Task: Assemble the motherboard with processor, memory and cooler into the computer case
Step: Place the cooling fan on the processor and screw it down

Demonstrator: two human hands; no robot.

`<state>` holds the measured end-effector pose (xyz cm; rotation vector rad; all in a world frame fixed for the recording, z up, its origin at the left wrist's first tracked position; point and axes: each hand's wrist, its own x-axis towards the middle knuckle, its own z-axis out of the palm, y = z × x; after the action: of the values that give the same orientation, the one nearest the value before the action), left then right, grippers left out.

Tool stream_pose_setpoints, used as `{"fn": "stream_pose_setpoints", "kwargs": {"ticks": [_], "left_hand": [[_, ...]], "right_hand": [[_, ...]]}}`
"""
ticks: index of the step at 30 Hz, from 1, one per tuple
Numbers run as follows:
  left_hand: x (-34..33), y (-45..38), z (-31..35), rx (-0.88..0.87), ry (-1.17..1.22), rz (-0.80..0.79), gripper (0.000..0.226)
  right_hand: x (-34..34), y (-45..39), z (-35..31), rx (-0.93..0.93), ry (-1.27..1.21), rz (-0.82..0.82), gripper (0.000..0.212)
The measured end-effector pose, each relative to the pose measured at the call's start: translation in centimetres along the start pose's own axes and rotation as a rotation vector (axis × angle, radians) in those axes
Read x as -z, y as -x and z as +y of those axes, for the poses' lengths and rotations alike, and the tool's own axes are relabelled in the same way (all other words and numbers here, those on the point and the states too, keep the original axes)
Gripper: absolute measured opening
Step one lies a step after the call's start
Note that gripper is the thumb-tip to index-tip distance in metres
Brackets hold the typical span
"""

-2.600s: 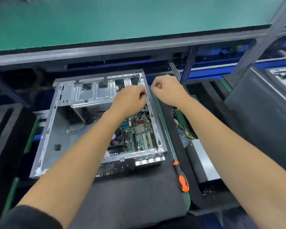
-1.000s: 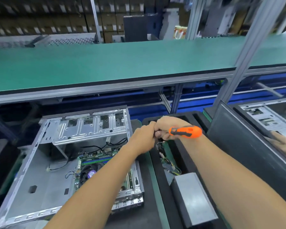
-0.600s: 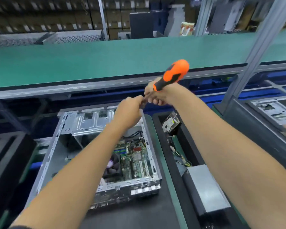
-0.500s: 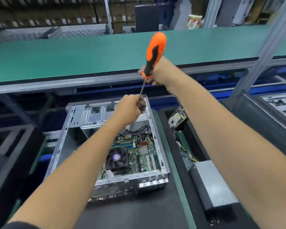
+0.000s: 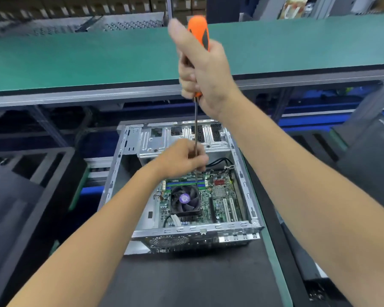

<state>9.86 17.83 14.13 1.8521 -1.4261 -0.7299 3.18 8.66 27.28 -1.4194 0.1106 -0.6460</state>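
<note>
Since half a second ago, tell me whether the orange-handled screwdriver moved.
Yes. The orange-handled screwdriver dropped toward the open metal computer case, shaft now reaching the motherboard.

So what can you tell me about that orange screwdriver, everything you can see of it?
The screwdriver has an orange handle with black inlays, plastic or rubber by its look, and a long thin metal shaft. It stands nearly upright above the open computer case. The right hand grips the handle; the left hand pinches the lower shaft. The tip reaches down just behind the cooler fan, its contact point unclear.

Upright screwdriver [image 5: 195, 129] — both hands — over case [image 5: 242, 173]
</note>
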Motion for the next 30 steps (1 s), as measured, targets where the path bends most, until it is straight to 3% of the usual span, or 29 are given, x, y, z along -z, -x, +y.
{"fn": "stream_pose_setpoints", "kwargs": {"ticks": [2, 5, 18, 24, 28, 30], "left_hand": [[-1.4, 0.1, -2.3, 0.059, -0.186, -0.089, 0.012], [-3.5, -0.3, -4.8, 0.102, -0.334, -0.09, 0.015], [-6.1, -2.3, -7.4, 0.21, -0.468, -0.189, 0.04], [-7.7, -2.5, -7.4, 0.214, -0.596, -0.164, 0.037], [-8.0, -2.6, -7.4, 0.273, -0.553, -0.105, 0.031], [-8.0, -2.4, -7.4, 0.299, -0.493, -0.081, 0.039]], "right_hand": [[0.2, 0.5, 1.6, -0.047, -0.025, 0.005, 0.048], [0.7, 1.0, 3.4, -0.062, -0.059, 0.01, 0.048], [2.3, 0.3, 3.7, -0.056, -0.062, 0.024, 0.048], [2.9, 0.6, 4.8, -0.076, -0.051, 0.039, 0.051], [2.9, 0.8, 5.3, -0.068, -0.038, 0.05, 0.052], [2.9, 0.9, 5.4, -0.069, -0.034, 0.038, 0.052]]}}
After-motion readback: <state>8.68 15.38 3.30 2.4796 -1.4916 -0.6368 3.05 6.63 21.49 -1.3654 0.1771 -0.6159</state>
